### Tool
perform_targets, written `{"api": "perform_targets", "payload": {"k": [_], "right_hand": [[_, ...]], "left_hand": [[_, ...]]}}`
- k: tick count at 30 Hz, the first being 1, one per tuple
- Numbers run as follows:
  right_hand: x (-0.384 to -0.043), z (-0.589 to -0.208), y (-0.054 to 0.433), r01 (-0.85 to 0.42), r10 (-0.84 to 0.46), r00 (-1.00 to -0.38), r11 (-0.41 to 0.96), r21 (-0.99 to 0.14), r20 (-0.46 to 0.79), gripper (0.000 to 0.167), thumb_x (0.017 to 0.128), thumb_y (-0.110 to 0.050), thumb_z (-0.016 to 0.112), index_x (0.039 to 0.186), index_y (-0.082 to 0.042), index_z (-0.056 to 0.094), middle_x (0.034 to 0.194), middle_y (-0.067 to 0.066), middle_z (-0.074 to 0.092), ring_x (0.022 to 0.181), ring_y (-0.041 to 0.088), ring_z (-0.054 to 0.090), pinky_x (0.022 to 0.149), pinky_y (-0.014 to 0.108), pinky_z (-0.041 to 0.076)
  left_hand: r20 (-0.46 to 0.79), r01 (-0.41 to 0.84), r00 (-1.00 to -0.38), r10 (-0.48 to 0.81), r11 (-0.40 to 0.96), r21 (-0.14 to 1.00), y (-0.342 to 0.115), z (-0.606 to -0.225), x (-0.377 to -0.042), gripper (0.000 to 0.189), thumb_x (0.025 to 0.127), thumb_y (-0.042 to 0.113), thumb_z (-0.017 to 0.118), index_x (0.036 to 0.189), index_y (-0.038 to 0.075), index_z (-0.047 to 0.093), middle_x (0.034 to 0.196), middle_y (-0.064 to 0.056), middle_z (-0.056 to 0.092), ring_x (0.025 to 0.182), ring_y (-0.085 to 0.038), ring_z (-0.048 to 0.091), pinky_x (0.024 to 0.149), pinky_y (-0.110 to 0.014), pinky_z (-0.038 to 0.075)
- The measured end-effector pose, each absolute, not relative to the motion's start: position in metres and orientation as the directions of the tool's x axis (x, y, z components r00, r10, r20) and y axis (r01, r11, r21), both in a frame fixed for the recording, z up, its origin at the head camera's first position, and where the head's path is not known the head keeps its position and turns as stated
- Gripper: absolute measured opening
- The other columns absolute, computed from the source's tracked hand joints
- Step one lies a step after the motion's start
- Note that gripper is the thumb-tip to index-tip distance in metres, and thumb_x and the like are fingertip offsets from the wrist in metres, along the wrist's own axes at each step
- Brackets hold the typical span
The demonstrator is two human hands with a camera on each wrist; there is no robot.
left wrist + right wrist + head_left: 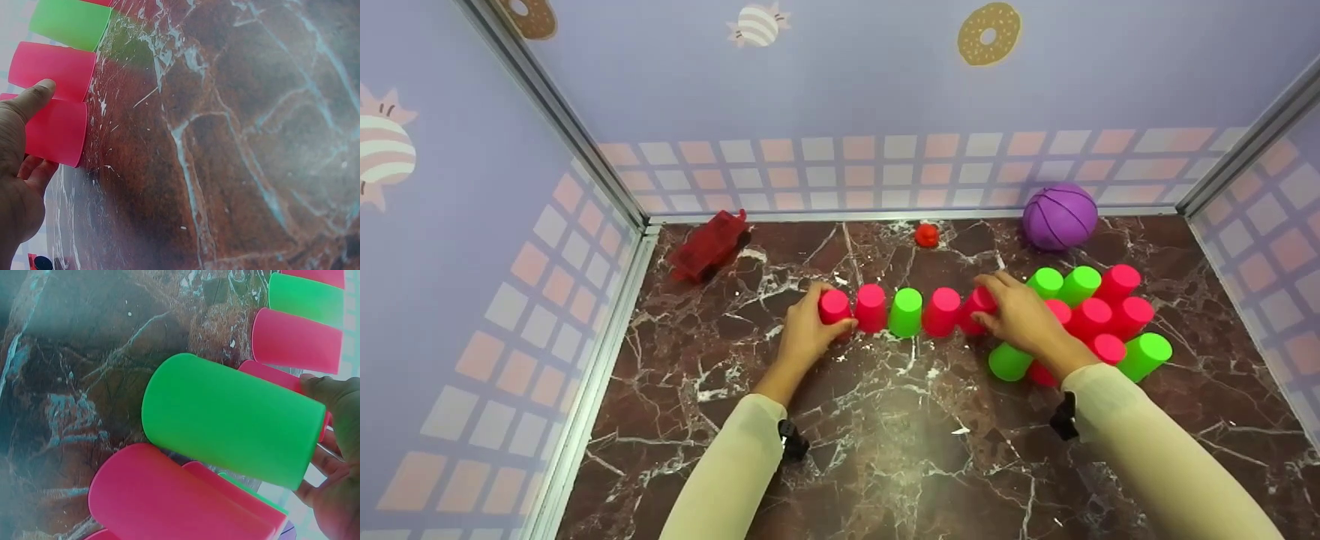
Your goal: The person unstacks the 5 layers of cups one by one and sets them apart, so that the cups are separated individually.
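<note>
Five upside-down cups stand in a row across the marble-patterned surface. My left hand (pixel 808 328) grips the leftmost pink cup (pixel 834 306), thumb in front and fingers round its far side. Beside it come another pink cup (pixel 871 308), a green cup (pixel 905 313) and a third pink cup (pixel 942 312). At the right end my right hand (pixel 1020 311) holds a pink cup (pixel 976 309) between thumb and fingers. In the right wrist view a nearer green cup (pixel 230 419) partly hides that held cup.
Right of the row, several pink and green cups (pixel 1090 319) stand bunched beneath my right forearm. Along the back are a purple ball (pixel 1060 217), a small red toy (pixel 927 235) and a red toy vehicle (pixel 709 246). Patterned walls (pixel 840 90) enclose the surface at back and sides.
</note>
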State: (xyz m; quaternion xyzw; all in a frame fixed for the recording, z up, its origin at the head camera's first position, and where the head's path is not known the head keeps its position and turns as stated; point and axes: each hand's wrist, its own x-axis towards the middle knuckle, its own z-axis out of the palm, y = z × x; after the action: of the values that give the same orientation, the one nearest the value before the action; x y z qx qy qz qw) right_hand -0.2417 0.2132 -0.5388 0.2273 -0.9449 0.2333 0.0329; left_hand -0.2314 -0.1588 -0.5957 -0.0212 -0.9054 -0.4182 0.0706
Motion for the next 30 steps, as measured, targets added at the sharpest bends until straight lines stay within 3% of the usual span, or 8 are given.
{"api": "perform_targets", "payload": {"k": [7, 14, 21, 27, 30], "right_hand": [[-0.246, -0.527, 0.225, -0.401, -0.38, -0.915, 0.81, -0.428, 0.137, 0.06, 0.096, -0.01, 0.085, 0.148, 0.004, 0.059, 0.132, 0.027, 0.065, 0.101, 0.045, 0.071, 0.09, 0.062, 0.062], [-0.25, -0.513, 0.24, -0.383, -0.36, -0.923, 0.816, -0.434, 0.137, 0.061, 0.099, -0.011, 0.082, 0.15, 0.006, 0.056, 0.138, 0.029, 0.063, 0.118, 0.052, 0.069, 0.104, 0.066, 0.057], [-0.256, -0.507, 0.251, -0.345, -0.316, -0.938, 0.817, -0.461, 0.142, 0.06, 0.1, -0.012, 0.081, 0.151, 0.005, 0.055, 0.136, 0.027, 0.061, 0.11, 0.048, 0.065, 0.1, 0.065, 0.056], [-0.261, -0.508, 0.253, -0.338, -0.303, -0.941, 0.817, -0.467, 0.15, 0.06, 0.1, -0.011, 0.081, 0.151, 0.007, 0.055, 0.137, 0.029, 0.061, 0.117, 0.052, 0.064, 0.106, 0.068, 0.054], [-0.265, -0.512, 0.252, -0.339, -0.305, -0.941, 0.819, -0.462, 0.149, 0.059, 0.1, -0.011, 0.08, 0.151, 0.007, 0.055, 0.137, 0.029, 0.061, 0.115, 0.051, 0.064, 0.106, 0.068, 0.053]], "left_hand": [[0.16, 0.112, -0.987, -0.014, 0.653, 0.749, -0.159, -0.597, -0.232, 0.066, 0.078, 0.031, 0.102, 0.129, 0.015, 0.064, 0.12, -0.018, 0.081, 0.113, -0.035, 0.079, 0.099, -0.052, 0.063], [0.167, 0.115, -0.986, -0.017, 0.656, 0.746, -0.158, -0.597, -0.232, 0.067, 0.076, 0.032, 0.102, 0.129, 0.015, 0.064, 0.121, -0.019, 0.081, 0.115, -0.037, 0.079, 0.101, -0.053, 0.062], [0.163, 0.105, -0.986, -0.029, 0.651, 0.751, -0.16, -0.597, -0.231, 0.066, 0.076, 0.031, 0.102, 0.128, 0.016, 0.064, 0.121, -0.019, 0.081, 0.114, -0.037, 0.079, 0.101, -0.053, 0.062], [0.197, 0.135, -0.98, -0.022, 0.651, 0.747, -0.158, -0.597, -0.23, 0.067, 0.076, 0.026, 0.102, 0.128, 0.012, 0.063, 0.12, -0.022, 0.08, 0.114, -0.04, 0.079, 0.1, -0.057, 0.063], [0.233, 0.168, -0.972, -0.014, 0.65, 0.741, -0.161, -0.607, -0.234, 0.069, 0.075, 0.031, 0.103, 0.128, 0.014, 0.062, 0.118, -0.021, 0.081, 0.113, -0.038, 0.079, 0.099, -0.055, 0.063]]}}
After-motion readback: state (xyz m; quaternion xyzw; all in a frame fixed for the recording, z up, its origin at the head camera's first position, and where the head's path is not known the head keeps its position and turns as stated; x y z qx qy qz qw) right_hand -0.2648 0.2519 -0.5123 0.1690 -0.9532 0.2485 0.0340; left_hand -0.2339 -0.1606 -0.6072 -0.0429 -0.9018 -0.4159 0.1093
